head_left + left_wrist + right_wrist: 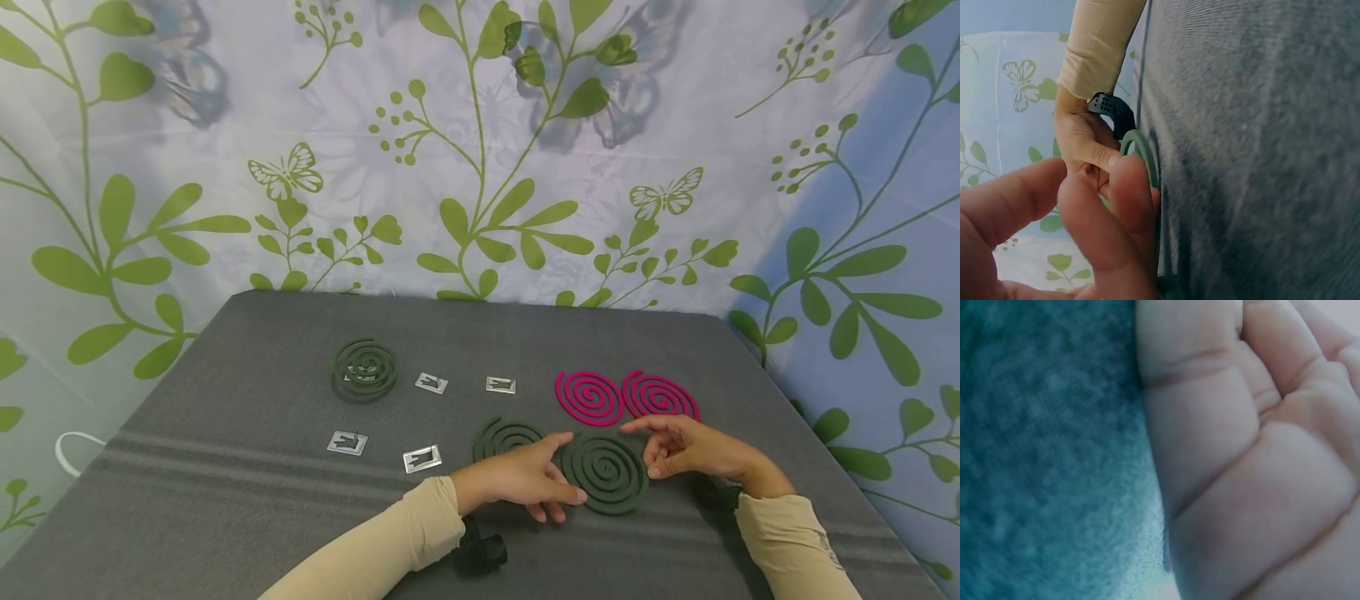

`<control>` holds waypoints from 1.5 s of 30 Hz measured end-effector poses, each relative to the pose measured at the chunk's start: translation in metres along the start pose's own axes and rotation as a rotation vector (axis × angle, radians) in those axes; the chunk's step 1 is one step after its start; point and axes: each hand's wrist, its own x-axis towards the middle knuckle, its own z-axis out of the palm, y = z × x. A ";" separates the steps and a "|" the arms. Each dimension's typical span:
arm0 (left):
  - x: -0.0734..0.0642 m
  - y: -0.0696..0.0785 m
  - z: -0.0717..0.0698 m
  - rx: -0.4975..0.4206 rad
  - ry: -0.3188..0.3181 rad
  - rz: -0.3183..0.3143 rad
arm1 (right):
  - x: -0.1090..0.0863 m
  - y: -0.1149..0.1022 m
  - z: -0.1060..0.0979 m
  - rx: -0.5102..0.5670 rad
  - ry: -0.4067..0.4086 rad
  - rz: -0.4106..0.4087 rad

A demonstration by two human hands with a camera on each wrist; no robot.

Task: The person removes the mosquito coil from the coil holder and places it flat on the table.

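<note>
Both hands are at a dark green mosquito coil [604,472], raised off the table in the left wrist view. My left hand [521,482] grips its left edge, forefinger overlapping the rings. On the right edge my right hand [693,450] holds it with bent fingers; how thumb and fingertips meet it is partly hidden. A second green coil [498,433] lies behind the left hand, partly covered. Two pink coils [590,397] [651,393] lie beyond. The right wrist view shows mostly palm, no coil.
Another green coil [365,368] sits at the far left over a metal piece. Several small silver metal stands [347,442] [422,458] [431,382] [501,384] are spread across the grey table [247,500]. A leaf-patterned curtain [465,150] hangs behind.
</note>
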 end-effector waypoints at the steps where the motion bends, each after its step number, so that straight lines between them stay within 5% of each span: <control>1: 0.000 0.001 -0.001 0.001 -0.007 0.009 | 0.000 -0.001 0.000 0.002 0.001 0.002; 18: -0.009 0.008 -0.019 0.132 -0.013 0.157 | -0.001 -0.011 0.003 -0.020 0.028 0.025; 32: -0.031 0.007 -0.030 0.281 0.037 0.408 | 0.011 -0.025 0.015 -0.039 0.106 -0.045; 45: -0.055 -0.002 -0.042 0.378 0.195 0.578 | 0.032 -0.036 0.044 -0.205 0.414 -0.102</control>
